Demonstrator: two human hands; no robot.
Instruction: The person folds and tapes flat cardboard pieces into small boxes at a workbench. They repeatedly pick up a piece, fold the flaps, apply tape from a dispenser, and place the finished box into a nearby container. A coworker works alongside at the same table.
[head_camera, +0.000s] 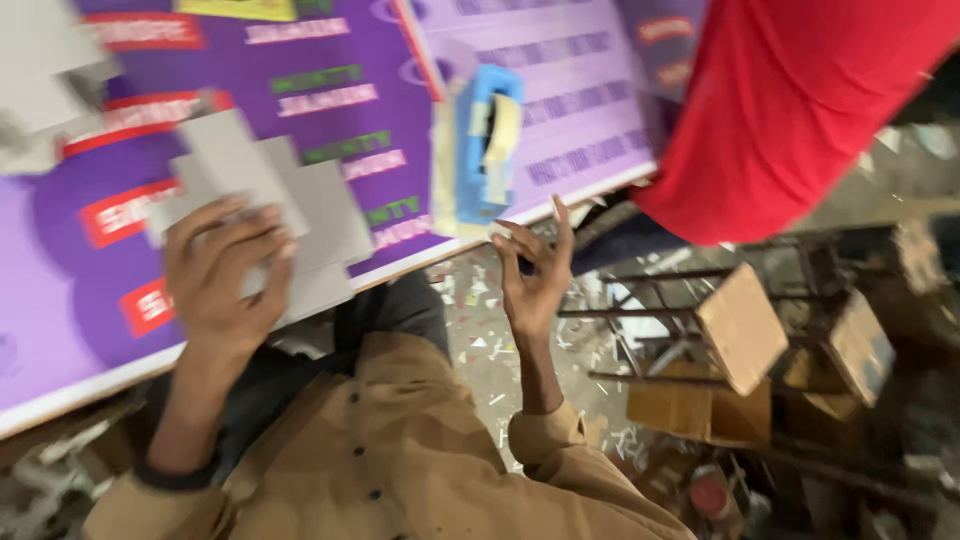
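Note:
My left hand (220, 275) grips a fanned stack of grey cardboard pieces (300, 195) and holds them over the purple printed sheet (60, 270) on the work table. My right hand (535, 270) hangs past the table's front edge with its fingers spread and nothing in it. Just beyond the right hand, a blue tape dispenser (485, 140) with pale tape rests on the purple sheet. I wear a tan buttoned shirt (400, 450). The whole view is blurred by motion.
A person in a red garment (790, 100) stands at the right end of the table. A metal-framed stool with wooden blocks (740, 325) stands on the right. Paper scraps litter the floor (480, 340). More grey card pieces (40, 70) lie at the far left.

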